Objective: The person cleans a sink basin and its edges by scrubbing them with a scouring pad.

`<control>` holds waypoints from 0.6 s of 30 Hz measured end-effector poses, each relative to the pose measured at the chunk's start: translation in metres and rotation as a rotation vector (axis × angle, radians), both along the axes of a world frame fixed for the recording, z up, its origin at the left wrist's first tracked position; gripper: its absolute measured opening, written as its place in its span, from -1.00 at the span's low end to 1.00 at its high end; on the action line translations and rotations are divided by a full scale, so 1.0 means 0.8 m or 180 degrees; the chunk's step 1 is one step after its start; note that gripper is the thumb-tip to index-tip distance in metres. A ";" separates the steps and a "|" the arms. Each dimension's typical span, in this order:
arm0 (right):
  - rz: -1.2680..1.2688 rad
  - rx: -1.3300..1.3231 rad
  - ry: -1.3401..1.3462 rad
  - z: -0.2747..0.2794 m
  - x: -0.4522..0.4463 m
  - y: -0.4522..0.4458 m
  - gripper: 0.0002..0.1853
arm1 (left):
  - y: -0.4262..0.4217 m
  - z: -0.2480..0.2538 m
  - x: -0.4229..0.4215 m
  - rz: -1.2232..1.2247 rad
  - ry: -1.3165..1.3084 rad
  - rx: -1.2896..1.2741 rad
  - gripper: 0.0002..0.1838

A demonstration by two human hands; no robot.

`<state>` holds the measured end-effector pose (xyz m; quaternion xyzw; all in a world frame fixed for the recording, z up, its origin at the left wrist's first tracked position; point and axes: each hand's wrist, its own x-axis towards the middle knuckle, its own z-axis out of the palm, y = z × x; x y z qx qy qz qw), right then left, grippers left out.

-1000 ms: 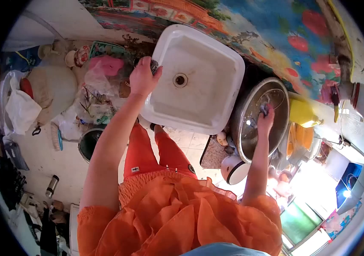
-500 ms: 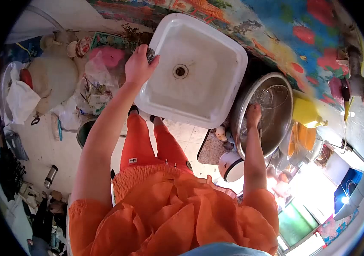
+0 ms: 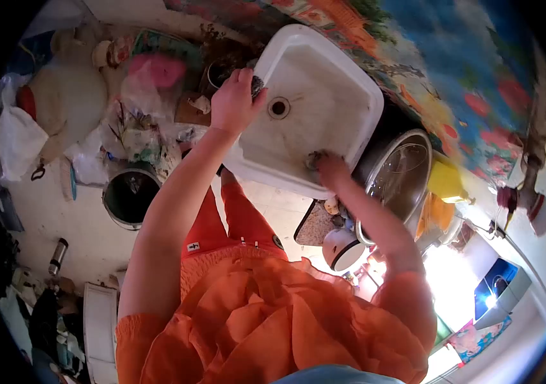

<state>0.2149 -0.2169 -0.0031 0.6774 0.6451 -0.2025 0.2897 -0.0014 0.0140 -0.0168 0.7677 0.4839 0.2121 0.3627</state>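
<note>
A white sink [image 3: 324,83] with a round drain hole stands in front of me. My left hand [image 3: 233,101] is at its left rim, fingers curled around a dark grey scouring pad [image 3: 257,86]. Inside the sink, near the lower right wall, my right hand [image 3: 333,171] presses a second greyish scouring pad [image 3: 314,160] against the bottom. That pad is partly hidden by the fingers. Right of the sink stands a large metal basin [image 3: 421,144] with water in it, and my right forearm passes over its near edge.
A yellow jug [image 3: 446,179] stands beyond the basin. Below the sink are a white pot [image 3: 342,248] and a speckled board [image 3: 313,224]. On the floor at left are a dark bucket [image 3: 131,198], plastic bags [image 3: 20,144] and a metal flask [image 3: 58,256].
My right hand has come out of the metal basin and moved left into the sink. The left hand still grips its pad at the rim. The view has shifted slightly.
</note>
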 end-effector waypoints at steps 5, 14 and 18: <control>0.0790 -0.0477 -0.1107 -0.035 0.067 0.100 -0.68 | -0.001 0.001 -0.006 0.0039 -0.0059 -0.0123 -0.62; 0.0775 0.0487 -0.0990 -0.077 0.082 0.089 -0.60 | 0.003 0.001 -0.008 0.0036 -0.0194 -0.0146 -0.61; -0.0408 0.0120 -0.0154 -0.090 0.020 0.049 -0.71 | -0.003 0.002 -0.005 -0.0033 -0.0178 -0.0341 -0.61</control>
